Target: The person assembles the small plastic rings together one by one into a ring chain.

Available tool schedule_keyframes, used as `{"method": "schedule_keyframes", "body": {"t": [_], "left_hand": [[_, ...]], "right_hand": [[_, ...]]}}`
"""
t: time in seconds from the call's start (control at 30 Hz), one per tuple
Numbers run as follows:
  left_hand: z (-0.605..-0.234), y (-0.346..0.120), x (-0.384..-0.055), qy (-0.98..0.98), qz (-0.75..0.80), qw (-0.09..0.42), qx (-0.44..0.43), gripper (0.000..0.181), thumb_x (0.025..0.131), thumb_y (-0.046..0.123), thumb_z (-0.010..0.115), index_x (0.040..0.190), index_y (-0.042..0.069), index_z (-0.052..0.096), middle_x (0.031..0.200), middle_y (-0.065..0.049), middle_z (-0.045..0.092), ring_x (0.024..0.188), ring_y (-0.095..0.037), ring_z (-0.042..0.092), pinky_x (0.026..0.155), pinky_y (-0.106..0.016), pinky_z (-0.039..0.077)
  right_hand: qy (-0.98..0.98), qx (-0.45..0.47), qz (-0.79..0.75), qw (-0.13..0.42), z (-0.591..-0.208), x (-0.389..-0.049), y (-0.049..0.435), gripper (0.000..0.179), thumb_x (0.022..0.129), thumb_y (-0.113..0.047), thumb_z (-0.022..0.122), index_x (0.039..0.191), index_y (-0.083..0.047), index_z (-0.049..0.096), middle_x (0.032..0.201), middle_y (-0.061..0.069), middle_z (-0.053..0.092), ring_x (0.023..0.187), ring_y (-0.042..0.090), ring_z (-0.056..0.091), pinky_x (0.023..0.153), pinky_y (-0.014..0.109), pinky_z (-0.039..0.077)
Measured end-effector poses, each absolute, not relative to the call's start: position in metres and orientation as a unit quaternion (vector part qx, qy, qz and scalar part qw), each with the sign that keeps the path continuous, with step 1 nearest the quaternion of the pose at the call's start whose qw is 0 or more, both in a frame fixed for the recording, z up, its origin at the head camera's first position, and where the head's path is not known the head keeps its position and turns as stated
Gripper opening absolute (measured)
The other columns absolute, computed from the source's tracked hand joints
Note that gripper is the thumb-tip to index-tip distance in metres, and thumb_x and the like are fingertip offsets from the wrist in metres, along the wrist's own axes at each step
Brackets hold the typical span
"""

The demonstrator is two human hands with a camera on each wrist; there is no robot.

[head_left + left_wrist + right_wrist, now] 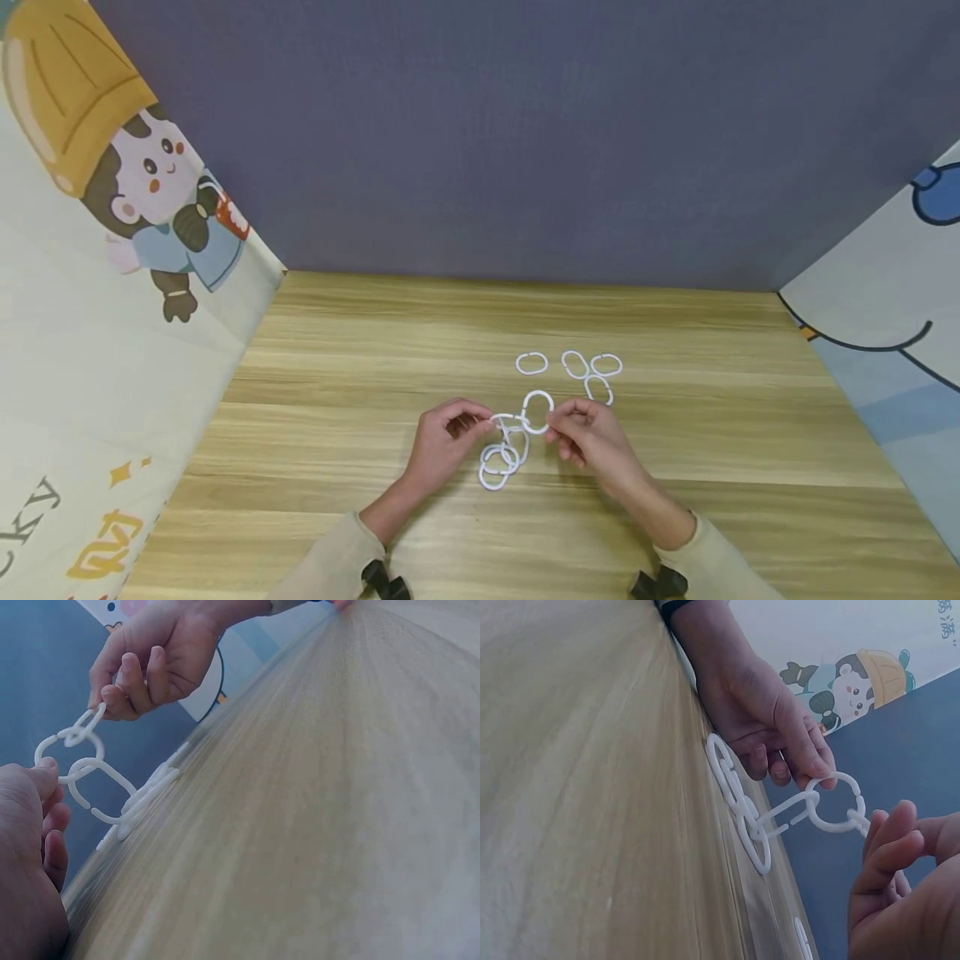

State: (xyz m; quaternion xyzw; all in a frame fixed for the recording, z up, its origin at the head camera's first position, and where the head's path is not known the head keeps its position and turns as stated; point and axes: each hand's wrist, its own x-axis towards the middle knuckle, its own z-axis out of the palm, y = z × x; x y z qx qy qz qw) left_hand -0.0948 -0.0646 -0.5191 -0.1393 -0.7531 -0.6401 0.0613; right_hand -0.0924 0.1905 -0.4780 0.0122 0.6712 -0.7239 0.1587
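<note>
Thumb and fingertips of my left hand (pixel 448 446) pinch a white plastic chain link (pixel 835 775). My right hand (pixel 597 446) pinches the end link (pixel 537 392) by its right side, hooked through the left-held one. Both of these are held up off the wood, as the left wrist view shows. From the left-held link hangs another link (pixel 120 778), leading down to more joined links (pixel 492 487) that lie on the tabletop. Each link is an oval with a small gap in its side.
Beyond the right hand, several loose white links lie on the wooden table (pixel 360 350): one single link (pixel 532 353) and a close cluster (pixel 607 371). A dark blue-grey panel (pixel 510 150) rises behind the table, with cartoon-printed panels at both sides.
</note>
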Motion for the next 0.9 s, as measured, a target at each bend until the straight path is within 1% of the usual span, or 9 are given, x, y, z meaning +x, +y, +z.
{"method": "schedule_keyframes", "body": {"t": [0.2, 0.43, 0.57, 0.73, 0.9], "left_hand": [[-0.5183, -0.0641, -0.0948, -0.752, -0.643, 0.046, -0.132, 0.012, 0.092, 0.002, 0.088, 0.102, 0.001, 0.082, 0.089, -0.012, 0.077, 0.075, -0.007, 0.063, 0.068, -0.020, 0.054], [-0.5186, -0.0643, -0.0948, -0.750, -0.644, 0.034, -0.145, 0.011, 0.092, 0.002, 0.089, 0.101, 0.001, 0.082, 0.086, -0.012, 0.076, 0.073, -0.007, 0.062, 0.065, -0.019, 0.053], [-0.5188, -0.0645, -0.0951, -0.754, -0.638, 0.017, -0.153, 0.011, 0.092, 0.002, 0.089, 0.100, 0.002, 0.082, 0.087, -0.011, 0.077, 0.073, -0.007, 0.062, 0.065, -0.019, 0.053], [-0.5188, -0.0650, -0.0948, -0.761, -0.628, 0.009, -0.161, 0.012, 0.092, 0.004, 0.090, 0.101, 0.004, 0.081, 0.088, -0.008, 0.076, 0.074, -0.008, 0.061, 0.065, -0.020, 0.051], [-0.5190, -0.0655, -0.0947, -0.769, -0.618, 0.002, -0.165, 0.012, 0.092, 0.006, 0.090, 0.101, 0.007, 0.082, 0.089, -0.005, 0.075, 0.074, -0.007, 0.061, 0.064, -0.020, 0.050]], "right_hand": [[0.676, 0.018, -0.722, 0.146, -0.4789, -0.0913, 0.1913, 0.008, 0.100, 0.004, 0.066, 0.098, -0.001, 0.061, 0.077, 0.003, 0.077, 0.055, 0.007, 0.059, 0.046, 0.017, 0.041], [0.671, -0.002, -0.731, 0.126, -0.4794, -0.0899, 0.1888, 0.009, 0.101, 0.005, 0.067, 0.099, 0.002, 0.060, 0.080, 0.003, 0.079, 0.057, 0.010, 0.064, 0.047, 0.018, 0.045], [0.665, -0.012, -0.739, 0.103, -0.4821, -0.0900, 0.1867, 0.009, 0.101, 0.003, 0.070, 0.098, 0.003, 0.062, 0.080, 0.004, 0.079, 0.057, 0.009, 0.063, 0.046, 0.018, 0.043], [0.665, -0.014, -0.743, 0.078, -0.4837, -0.0885, 0.1842, 0.007, 0.099, 0.006, 0.073, 0.097, 0.004, 0.067, 0.082, 0.007, 0.076, 0.058, 0.007, 0.058, 0.046, 0.017, 0.038], [0.664, -0.013, -0.745, 0.067, -0.4846, -0.0868, 0.1826, 0.007, 0.099, 0.006, 0.075, 0.096, 0.001, 0.070, 0.081, 0.001, 0.074, 0.058, 0.006, 0.054, 0.047, 0.017, 0.036]]}}
